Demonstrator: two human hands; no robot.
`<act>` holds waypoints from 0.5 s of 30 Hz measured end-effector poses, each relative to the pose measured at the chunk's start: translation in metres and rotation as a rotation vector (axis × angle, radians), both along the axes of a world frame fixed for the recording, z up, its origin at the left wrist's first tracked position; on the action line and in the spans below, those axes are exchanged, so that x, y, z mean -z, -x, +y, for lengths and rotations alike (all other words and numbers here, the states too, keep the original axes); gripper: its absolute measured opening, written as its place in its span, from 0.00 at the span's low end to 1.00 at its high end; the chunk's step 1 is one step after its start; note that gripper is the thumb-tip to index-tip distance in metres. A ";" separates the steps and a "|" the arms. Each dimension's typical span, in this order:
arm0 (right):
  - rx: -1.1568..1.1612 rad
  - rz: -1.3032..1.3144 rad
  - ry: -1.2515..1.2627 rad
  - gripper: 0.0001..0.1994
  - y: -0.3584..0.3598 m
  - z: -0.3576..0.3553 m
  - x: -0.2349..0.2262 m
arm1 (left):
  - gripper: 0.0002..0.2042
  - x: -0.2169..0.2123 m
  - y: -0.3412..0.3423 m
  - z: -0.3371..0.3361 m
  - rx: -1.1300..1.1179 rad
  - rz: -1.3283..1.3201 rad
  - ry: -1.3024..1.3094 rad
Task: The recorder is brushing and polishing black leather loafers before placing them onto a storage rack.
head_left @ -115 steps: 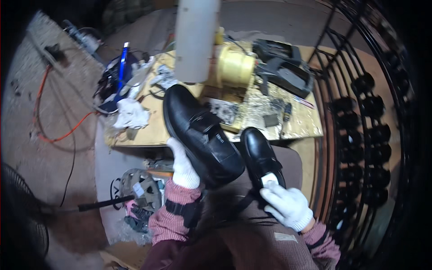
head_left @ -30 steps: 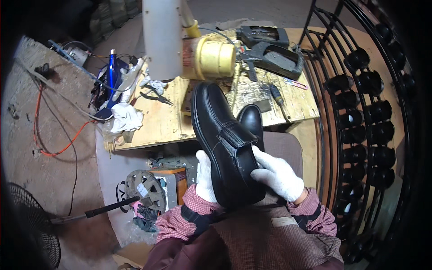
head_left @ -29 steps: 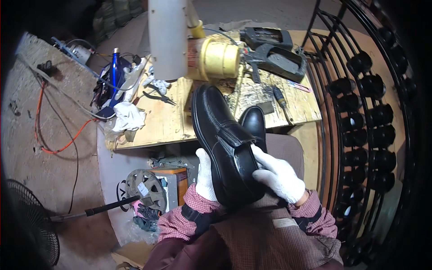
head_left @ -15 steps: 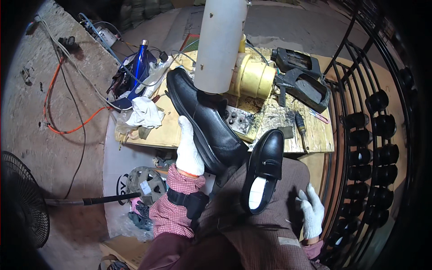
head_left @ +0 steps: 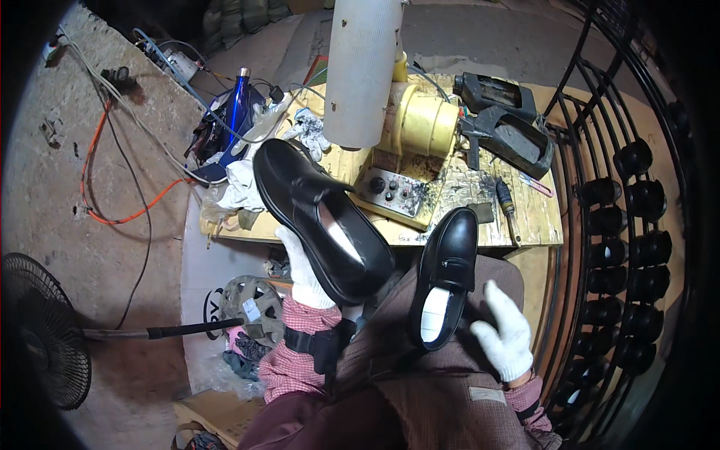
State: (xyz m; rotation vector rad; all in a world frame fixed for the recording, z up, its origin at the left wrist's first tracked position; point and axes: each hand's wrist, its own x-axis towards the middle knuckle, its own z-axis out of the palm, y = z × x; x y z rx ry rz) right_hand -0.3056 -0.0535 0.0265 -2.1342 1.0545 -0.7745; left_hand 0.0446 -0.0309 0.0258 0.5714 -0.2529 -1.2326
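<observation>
Two black shoes in hand, catalogued left to right against the wooden bench.

Left of the bench, on the floor: a standing fan, an orange cable, a grey wheel-like part.

At the bench's left end: a blue bottle and crumpled white rags.

Just in front of the bench's near edge: left hand, gloved in white, gripping the larger black shoe from beneath, holding it raised and tilted, toe toward the rags, opening facing up. Fingers mostly hidden behind the shoe; exact curl not showing.

On the bench, middle: a white cylinder standing over a yellow machine with a stained control box.

Below the bench's near edge, on the lap: second black shoe lying sole down, toe touching the bench edge.

Just right of it: right hand, white-gloved, spread and holding nothing, hovering apart from the shoe.

Right of the bench: a black metal rack.

Step judged: inspecting or comparing the pair, one shoe lifted, one parked. Next move likely calling for a firm right-hand grasp on the lap shoe, avoiding a slide off the knee.
</observation>
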 end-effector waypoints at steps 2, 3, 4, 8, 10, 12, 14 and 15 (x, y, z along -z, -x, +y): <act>-0.217 0.067 0.093 0.32 -0.009 0.005 -0.003 | 0.55 0.014 0.008 0.001 0.216 0.263 0.036; -0.324 0.128 0.077 0.34 -0.013 0.008 -0.003 | 0.60 0.020 0.012 0.000 0.160 0.299 -0.028; -0.466 0.260 -0.018 0.34 -0.019 0.012 -0.002 | 0.56 0.024 0.016 0.001 0.128 0.287 -0.168; -0.492 0.441 -0.087 0.30 -0.030 0.020 0.005 | 0.36 0.025 0.026 -0.011 0.171 0.033 -0.109; -0.480 0.469 -0.077 0.29 -0.031 0.019 0.008 | 0.30 0.019 0.026 -0.019 0.187 -0.028 -0.038; -0.459 0.469 -0.062 0.29 -0.031 0.016 0.010 | 0.26 0.013 0.023 -0.028 0.243 0.125 0.119; -0.481 0.488 -0.093 0.30 -0.030 0.012 0.012 | 0.27 0.010 0.020 -0.037 0.212 0.091 0.132; -0.498 0.480 -0.114 0.30 -0.029 0.010 0.012 | 0.28 0.009 0.017 -0.041 0.218 0.135 0.142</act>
